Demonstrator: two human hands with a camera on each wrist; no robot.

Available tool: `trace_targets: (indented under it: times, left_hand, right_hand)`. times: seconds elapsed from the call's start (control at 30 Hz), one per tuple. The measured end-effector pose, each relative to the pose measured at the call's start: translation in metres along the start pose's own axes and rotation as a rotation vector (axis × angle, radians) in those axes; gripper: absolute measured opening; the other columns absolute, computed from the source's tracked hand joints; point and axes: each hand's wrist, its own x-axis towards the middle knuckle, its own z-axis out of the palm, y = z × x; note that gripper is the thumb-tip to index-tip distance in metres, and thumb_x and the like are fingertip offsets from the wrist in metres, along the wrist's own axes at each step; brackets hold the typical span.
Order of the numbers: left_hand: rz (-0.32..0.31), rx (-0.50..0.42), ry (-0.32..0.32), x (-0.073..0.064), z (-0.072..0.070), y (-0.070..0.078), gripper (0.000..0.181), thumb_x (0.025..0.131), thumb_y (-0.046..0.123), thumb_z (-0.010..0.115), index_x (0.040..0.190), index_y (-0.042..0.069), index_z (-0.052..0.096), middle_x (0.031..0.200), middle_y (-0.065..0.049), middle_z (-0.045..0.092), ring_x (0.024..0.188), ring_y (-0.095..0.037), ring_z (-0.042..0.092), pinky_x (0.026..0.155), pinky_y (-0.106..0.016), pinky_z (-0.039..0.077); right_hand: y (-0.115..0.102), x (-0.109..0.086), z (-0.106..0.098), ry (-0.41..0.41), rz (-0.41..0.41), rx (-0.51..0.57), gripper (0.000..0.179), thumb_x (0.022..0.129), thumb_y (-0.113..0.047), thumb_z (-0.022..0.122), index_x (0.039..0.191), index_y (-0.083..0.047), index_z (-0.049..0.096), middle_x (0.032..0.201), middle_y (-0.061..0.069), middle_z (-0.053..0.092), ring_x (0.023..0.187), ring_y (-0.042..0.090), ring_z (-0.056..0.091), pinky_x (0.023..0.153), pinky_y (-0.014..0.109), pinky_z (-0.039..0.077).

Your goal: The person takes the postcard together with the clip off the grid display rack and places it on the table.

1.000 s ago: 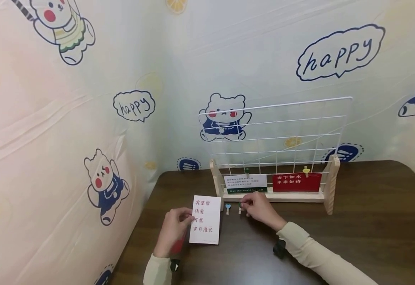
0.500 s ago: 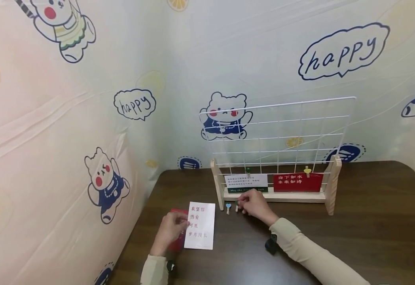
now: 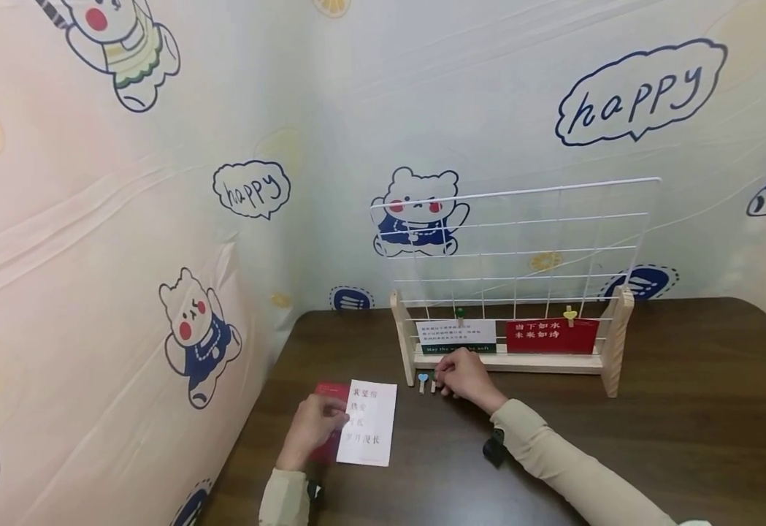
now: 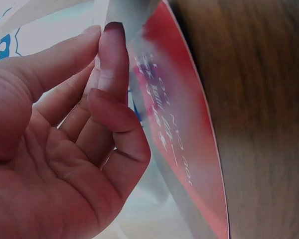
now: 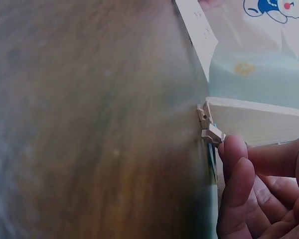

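My left hand [image 3: 317, 424] pinches the left edge of a white card [image 3: 368, 438] printed with red characters; thumb and forefinger meet at that edge in the left wrist view. A red card [image 4: 177, 114] with white lettering lies on the table below this hand, partly covered by the white card in the head view. In front of the rack, my right hand [image 3: 466, 378] pinches a small wooden clothespin [image 5: 213, 133] between thumb and forefinger. Just left of it lies another clothespin with a blue heart [image 3: 423, 378].
A white wire grid [image 3: 521, 237] stands in a wooden base [image 3: 547, 361] at the back. Clipped on it are a white and green card [image 3: 448, 332], under a green clothespin [image 3: 460, 314], and a red card [image 3: 547, 337], under a yellow heart clothespin [image 3: 569, 314]. Patterned fabric hangs behind.
The left hand has brought the white card down and slightly left, over the red card's side. My right hand has shifted a little left with the clothespin, closer to the blue heart one.
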Motion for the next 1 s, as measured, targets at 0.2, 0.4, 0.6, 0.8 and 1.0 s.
trace_targets:
  times: [0.2, 0.4, 0.6, 0.8, 1.0]
  left_hand:
    - [0.009, 0.057, -0.003, 0.000, 0.001, 0.000, 0.022, 0.087, 0.015, 0.083, 0.108, 0.008, 0.079, 0.105, -0.010, 0.078, 0.085, -0.021, 0.068, 0.087, -0.055, 0.060]
    - [0.010, 0.057, 0.005, 0.000, 0.004, 0.001, 0.023, 0.087, 0.017, 0.085, 0.108, 0.010, 0.079, 0.105, -0.009, 0.078, 0.085, -0.021, 0.069, 0.089, -0.057, 0.060]
    - [0.029, 0.051, 0.032, 0.000, 0.008, 0.003, 0.017, 0.086, 0.013, 0.084, 0.101, 0.008, 0.080, 0.099, -0.009, 0.079, 0.079, -0.020, 0.066, 0.082, -0.050, 0.061]
    - [0.013, 0.054, 0.031, -0.001, 0.009, 0.005, 0.016, 0.087, 0.011, 0.083, 0.102, 0.007, 0.080, 0.094, -0.008, 0.077, 0.077, -0.020, 0.064, 0.075, -0.041, 0.059]
    - [0.000, 0.058, 0.027, -0.001, 0.010, 0.007, 0.015, 0.087, 0.010, 0.081, 0.102, 0.006, 0.079, 0.088, -0.007, 0.073, 0.075, -0.020, 0.061, 0.069, -0.033, 0.052]
  right_hand:
    - [0.003, 0.003, 0.002, -0.009, 0.025, 0.006, 0.008, 0.090, 0.001, 0.071, 0.089, 0.001, 0.079, 0.069, 0.005, 0.075, 0.049, 0.011, 0.065, 0.044, 0.025, 0.051]
    - [0.005, 0.009, 0.004, -0.010, 0.048, -0.011, 0.009, 0.090, 0.002, 0.070, 0.088, -0.001, 0.078, 0.069, 0.004, 0.074, 0.049, 0.011, 0.065, 0.044, 0.025, 0.051]
    - [0.003, 0.010, 0.004, -0.017, 0.069, -0.023, 0.008, 0.090, 0.001, 0.071, 0.089, 0.000, 0.079, 0.070, 0.005, 0.075, 0.049, 0.011, 0.065, 0.045, 0.025, 0.052]
    - [0.003, 0.011, 0.005, -0.027, 0.073, -0.034, 0.008, 0.091, 0.000, 0.070, 0.088, -0.001, 0.078, 0.068, 0.004, 0.074, 0.049, 0.010, 0.066, 0.045, 0.025, 0.051]
    - [0.004, 0.011, 0.005, -0.030, 0.076, -0.037, 0.011, 0.091, 0.001, 0.068, 0.087, -0.001, 0.078, 0.067, 0.003, 0.073, 0.050, 0.011, 0.066, 0.044, 0.025, 0.050]
